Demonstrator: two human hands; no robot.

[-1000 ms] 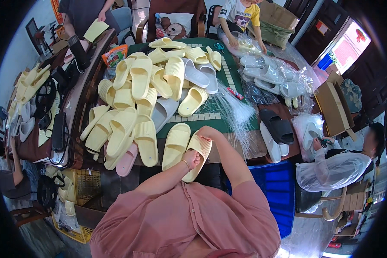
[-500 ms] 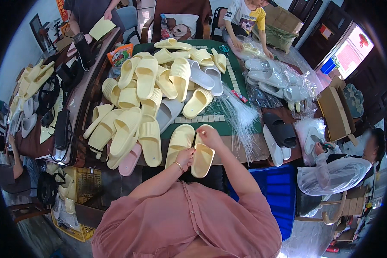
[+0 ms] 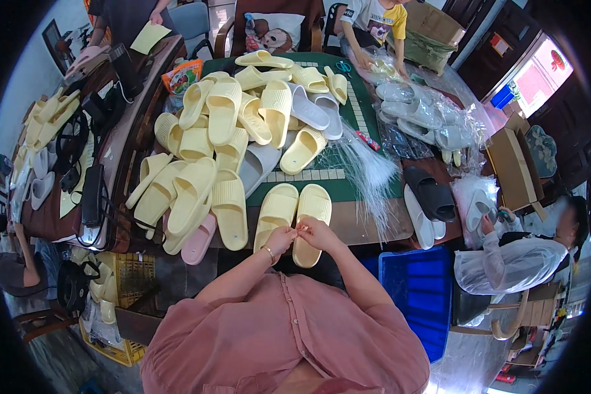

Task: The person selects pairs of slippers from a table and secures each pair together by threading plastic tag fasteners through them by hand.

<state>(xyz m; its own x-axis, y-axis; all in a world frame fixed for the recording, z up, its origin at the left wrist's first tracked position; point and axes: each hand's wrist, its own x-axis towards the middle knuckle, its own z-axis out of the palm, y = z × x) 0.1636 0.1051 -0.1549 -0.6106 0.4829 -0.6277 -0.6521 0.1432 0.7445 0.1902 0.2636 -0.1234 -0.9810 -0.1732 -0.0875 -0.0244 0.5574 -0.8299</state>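
Two pale yellow slide slippers lie side by side at the table's near edge, a left slipper (image 3: 276,209) and a right slipper (image 3: 314,202), straps away from me. Over their lower parts, my left hand (image 3: 282,240) and my right hand (image 3: 317,234) meet with fingertips pinched together. Both hands are closed; anything between the fingers is too small to make out. The right hand covers part of the right slipper's footbed. Beyond and to the left rises a heap of yellow slippers (image 3: 224,115), with grey slippers (image 3: 259,167) and a pink slipper (image 3: 198,243) among them.
A bundle of clear plastic strands (image 3: 372,172) lies right of the pair. Black slippers (image 3: 430,195) and bagged grey slippers (image 3: 427,111) are farther right. A blue crate (image 3: 414,302) stands by my right side. Co-workers handle items at the far side and at right.
My right hand has left the right slipper's strap and come down to my left fingertips. The right slipper, held before, now rests beside its mate.
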